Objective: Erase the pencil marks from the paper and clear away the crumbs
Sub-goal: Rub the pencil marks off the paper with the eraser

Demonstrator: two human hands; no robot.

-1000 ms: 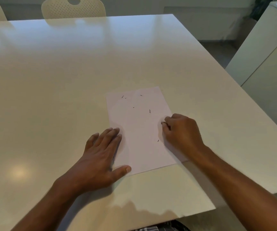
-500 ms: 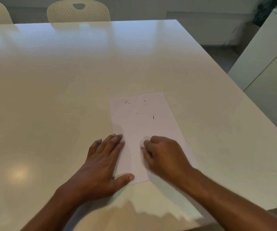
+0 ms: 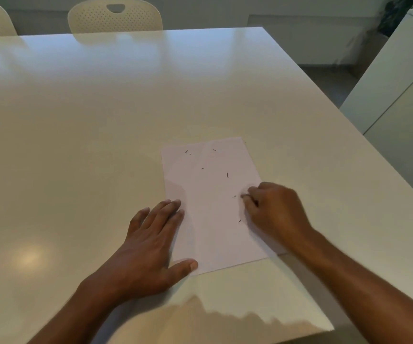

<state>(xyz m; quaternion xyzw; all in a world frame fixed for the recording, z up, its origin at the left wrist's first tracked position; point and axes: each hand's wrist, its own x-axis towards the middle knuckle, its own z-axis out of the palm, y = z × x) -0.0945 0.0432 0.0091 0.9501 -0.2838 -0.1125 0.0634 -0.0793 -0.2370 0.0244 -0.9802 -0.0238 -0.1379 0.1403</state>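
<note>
A white sheet of paper (image 3: pixel 210 207) lies flat on the table near its front edge. Several small dark eraser crumbs (image 3: pixel 227 174) are scattered over the sheet, most of them on its far half. My left hand (image 3: pixel 150 242) rests flat with fingers spread on the paper's left edge, thumb on the near corner. My right hand (image 3: pixel 272 209) is curled on the paper's right edge, its fingertips pinched on a small pale eraser (image 3: pixel 244 195) that presses on the sheet. Most of the eraser is hidden by the fingers. No pencil marks can be made out.
The glossy cream table (image 3: pixel 101 132) stretches far to the left and back. Two perforated chairs (image 3: pixel 115 14) stand at its far edge. A white cabinet (image 3: pixel 399 95) stands to the right, across a gap of floor.
My right hand slid left and nearer across the paper's lower middle, then back out to the right edge. My left hand stayed flat on the sheet. The paper has not shifted.
</note>
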